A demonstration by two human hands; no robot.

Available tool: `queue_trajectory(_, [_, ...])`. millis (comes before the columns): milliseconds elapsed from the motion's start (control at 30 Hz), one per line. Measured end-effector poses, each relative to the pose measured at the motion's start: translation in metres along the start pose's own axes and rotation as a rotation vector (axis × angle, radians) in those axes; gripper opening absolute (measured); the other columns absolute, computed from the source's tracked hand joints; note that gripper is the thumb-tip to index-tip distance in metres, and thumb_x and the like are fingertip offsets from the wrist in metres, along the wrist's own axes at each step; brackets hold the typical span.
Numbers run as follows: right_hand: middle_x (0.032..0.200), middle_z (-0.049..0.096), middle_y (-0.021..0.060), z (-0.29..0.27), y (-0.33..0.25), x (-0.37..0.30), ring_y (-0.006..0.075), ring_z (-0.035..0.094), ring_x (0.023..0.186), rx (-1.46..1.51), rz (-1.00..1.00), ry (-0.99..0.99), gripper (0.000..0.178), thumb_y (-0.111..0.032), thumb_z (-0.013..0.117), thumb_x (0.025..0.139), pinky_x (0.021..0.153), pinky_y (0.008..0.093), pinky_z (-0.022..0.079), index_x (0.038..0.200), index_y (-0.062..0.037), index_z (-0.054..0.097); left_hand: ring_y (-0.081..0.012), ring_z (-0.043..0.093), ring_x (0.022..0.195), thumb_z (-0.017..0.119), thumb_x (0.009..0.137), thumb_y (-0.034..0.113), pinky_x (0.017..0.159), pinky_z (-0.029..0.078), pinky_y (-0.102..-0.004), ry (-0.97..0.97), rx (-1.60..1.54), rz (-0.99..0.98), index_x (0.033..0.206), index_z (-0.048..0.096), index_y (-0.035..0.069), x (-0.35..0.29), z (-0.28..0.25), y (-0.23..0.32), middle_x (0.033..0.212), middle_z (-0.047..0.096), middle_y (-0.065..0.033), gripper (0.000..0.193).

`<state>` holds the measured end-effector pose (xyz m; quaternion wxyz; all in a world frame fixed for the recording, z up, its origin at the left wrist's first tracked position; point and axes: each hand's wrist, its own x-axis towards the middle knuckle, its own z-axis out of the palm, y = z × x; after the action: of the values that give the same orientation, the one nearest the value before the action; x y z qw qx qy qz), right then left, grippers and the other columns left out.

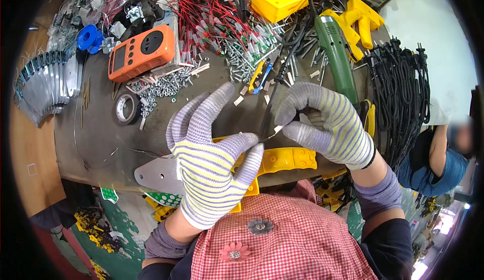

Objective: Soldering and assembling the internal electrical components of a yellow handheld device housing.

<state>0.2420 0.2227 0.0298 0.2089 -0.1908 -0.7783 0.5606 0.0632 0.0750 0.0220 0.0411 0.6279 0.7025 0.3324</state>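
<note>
Both my hands wear striped knit gloves and meet over the near edge of the bench. My left hand [209, 164] pinches a thin wire [269, 138] between thumb and forefinger, its other fingers spread. At the wire's other end, my right hand [330, 123] closes thumb and forefinger on a small white sleeve-like piece [278, 129]. A black cord [269, 103] comes down to the left fingertips. Below the hands lies a yellow plastic housing [290, 160], partly hidden by the left hand. A grey metal plate [156, 173] with holes sticks out beside the left wrist.
Red wires [201, 15], screws [247, 60] and nuts [174, 86] are heaped at the back. An orange meter [143, 52], black tape roll [126, 108] and metal blades [45, 86] lie left; a green tool [335, 53] and black cords [398, 93] lie right. Another person [438, 154] is far right.
</note>
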Motion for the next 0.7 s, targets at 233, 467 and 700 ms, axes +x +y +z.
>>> queue_trajectory(233, [0.095, 0.067, 0.0077, -0.004, -0.008, 0.009, 0.0214, 0.067, 0.090, -0.063, -0.112, -0.070, 0.012, -0.002, 0.068, 0.088, 0.082, 0.0335, 0.052, 0.099, -0.0027, 0.066, -0.0387, 0.045, 0.131, 0.078, 0.069, 0.016, 0.112, 0.031, -0.0476, 0.023, -0.017, 0.008, 0.083, 0.077, 0.012, 0.000, 0.000, -0.001, 0.142, 0.056, -0.0183, 0.014])
queue_trajectory(467, [0.092, 0.066, 0.0093, 0.009, -0.016, 0.015, 0.0303, 0.067, 0.087, -0.306, -0.163, -0.176, 0.012, -0.006, 0.069, 0.086, 0.078, 0.0387, 0.054, 0.098, -0.0064, 0.068, -0.0380, 0.047, 0.129, 0.079, 0.068, 0.016, 0.111, 0.031, -0.0476, 0.021, -0.018, 0.039, 0.079, 0.075, 0.012, 0.001, -0.003, -0.001, 0.144, 0.055, -0.0164, 0.012])
queue_trajectory(700, [0.094, 0.066, 0.0088, 0.014, -0.015, 0.010, 0.0278, 0.067, 0.083, -0.392, -0.223, -0.193, 0.017, -0.005, 0.073, 0.084, 0.075, 0.0350, 0.055, 0.100, -0.0057, 0.068, -0.0353, 0.049, 0.129, 0.077, 0.066, 0.024, 0.110, 0.031, -0.0523, -0.023, 0.034, -0.011, 0.078, 0.077, 0.016, 0.000, -0.002, -0.001, 0.144, 0.056, -0.0085, 0.015])
